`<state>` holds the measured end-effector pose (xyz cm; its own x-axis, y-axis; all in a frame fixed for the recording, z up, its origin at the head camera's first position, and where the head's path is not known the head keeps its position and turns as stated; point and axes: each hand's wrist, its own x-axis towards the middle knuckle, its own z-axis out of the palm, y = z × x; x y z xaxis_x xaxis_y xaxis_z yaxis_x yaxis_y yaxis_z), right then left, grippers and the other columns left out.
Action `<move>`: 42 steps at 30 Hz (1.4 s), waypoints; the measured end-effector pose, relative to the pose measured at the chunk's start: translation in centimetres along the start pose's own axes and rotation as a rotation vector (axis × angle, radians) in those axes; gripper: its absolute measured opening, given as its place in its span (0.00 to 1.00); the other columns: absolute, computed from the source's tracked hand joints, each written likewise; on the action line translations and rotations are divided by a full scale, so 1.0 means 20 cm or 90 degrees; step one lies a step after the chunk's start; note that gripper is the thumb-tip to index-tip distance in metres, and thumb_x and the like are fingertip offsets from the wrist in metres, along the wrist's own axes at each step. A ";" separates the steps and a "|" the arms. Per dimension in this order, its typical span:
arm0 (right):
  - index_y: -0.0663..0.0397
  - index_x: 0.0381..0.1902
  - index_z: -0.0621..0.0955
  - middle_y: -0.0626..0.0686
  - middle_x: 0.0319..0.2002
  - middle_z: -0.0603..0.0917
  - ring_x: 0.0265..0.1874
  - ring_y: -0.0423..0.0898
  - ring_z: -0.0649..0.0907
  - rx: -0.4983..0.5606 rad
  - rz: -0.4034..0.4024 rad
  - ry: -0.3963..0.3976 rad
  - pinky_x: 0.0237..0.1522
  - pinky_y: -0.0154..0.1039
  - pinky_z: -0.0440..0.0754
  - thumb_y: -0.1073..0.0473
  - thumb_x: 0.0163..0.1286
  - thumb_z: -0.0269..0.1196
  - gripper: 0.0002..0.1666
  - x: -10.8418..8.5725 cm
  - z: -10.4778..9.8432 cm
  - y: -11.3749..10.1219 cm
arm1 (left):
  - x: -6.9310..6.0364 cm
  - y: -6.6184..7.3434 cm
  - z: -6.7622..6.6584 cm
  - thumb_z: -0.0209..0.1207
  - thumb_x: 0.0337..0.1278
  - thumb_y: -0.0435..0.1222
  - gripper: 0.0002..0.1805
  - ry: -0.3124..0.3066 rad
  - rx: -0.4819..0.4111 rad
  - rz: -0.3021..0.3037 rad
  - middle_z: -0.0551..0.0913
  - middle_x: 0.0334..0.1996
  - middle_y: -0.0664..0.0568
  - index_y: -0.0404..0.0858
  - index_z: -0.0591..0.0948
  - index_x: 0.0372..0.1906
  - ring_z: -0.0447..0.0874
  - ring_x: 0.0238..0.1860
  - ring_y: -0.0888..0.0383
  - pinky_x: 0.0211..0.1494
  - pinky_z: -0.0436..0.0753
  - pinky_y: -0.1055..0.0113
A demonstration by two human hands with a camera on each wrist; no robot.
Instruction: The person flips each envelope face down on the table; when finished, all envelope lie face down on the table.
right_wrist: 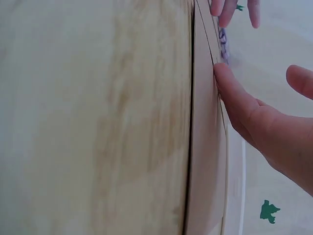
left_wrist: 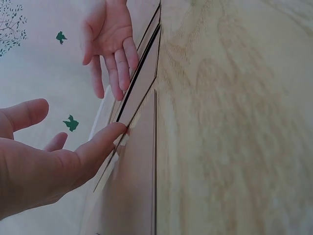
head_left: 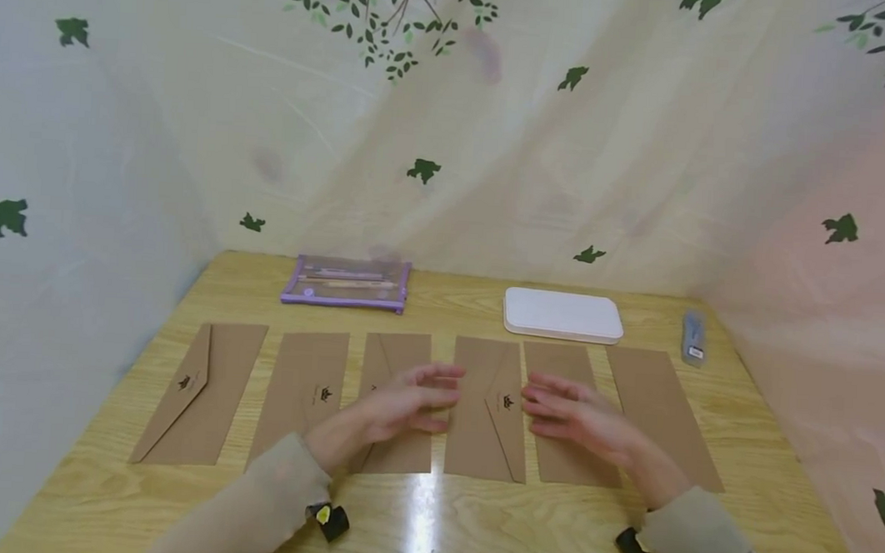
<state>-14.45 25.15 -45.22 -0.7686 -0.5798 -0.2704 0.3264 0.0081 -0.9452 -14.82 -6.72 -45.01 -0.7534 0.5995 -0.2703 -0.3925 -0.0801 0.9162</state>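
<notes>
Firstly, at the near side, two light beige sleeves (head_left: 250, 500) reach in over the yellowish wood-grain table (head_left: 534, 540), each with a small black device (head_left: 335, 523) at the cuff. The left hand (head_left: 402, 404) and the right hand (head_left: 585, 416) face each other, fingers extended and slightly parted, neither holding anything. Between them lies the flat brown paper envelope with a pointed flap and black crown print (head_left: 473, 403), fourth from the left in a row of six. The left hand is above the third envelope (head_left: 408, 354), the right above the plain fifth envelope (head_left: 558, 362); whether any fingertip touches paper cannot be told. To the left lie the crown-marked second envelope (head_left: 307, 353) and the flapped first envelope (head_left: 230, 382); to the right, the plain sixth envelope (head_left: 653, 404). In my judgement, sound handling calls for light, flat fingers brought evenly to both long edges, since thin paper probably creases if squeezed. Wrists are best carried high, as a low palm could drag the neighbouring envelopes out of line. Beyond the row are a clear pouch with purple trim (head_left: 392, 303) containing pencils, a white rounded rectangular case (head_left: 564, 313) and a small bluish-grey packet (head_left: 693, 331) bearing a label. Behind everything hangs a pale curtain with green leaf prints (head_left: 327, 179).
</notes>
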 end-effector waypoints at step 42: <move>0.73 0.74 0.57 0.55 0.53 0.76 0.46 0.49 0.81 0.064 0.059 0.018 0.54 0.51 0.85 0.61 0.81 0.53 0.33 0.03 0.00 0.03 | 0.02 -0.04 -0.02 0.57 0.70 0.30 0.30 -0.005 -0.033 -0.016 0.62 0.73 0.34 0.28 0.64 0.73 0.64 0.70 0.39 0.63 0.79 0.44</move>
<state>-14.70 24.90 -45.90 -0.7472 -0.5575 -0.3619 0.4490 -0.0220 -0.8932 -14.95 -6.75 -45.94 -0.7387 0.6082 -0.2905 -0.4385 -0.1065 0.8924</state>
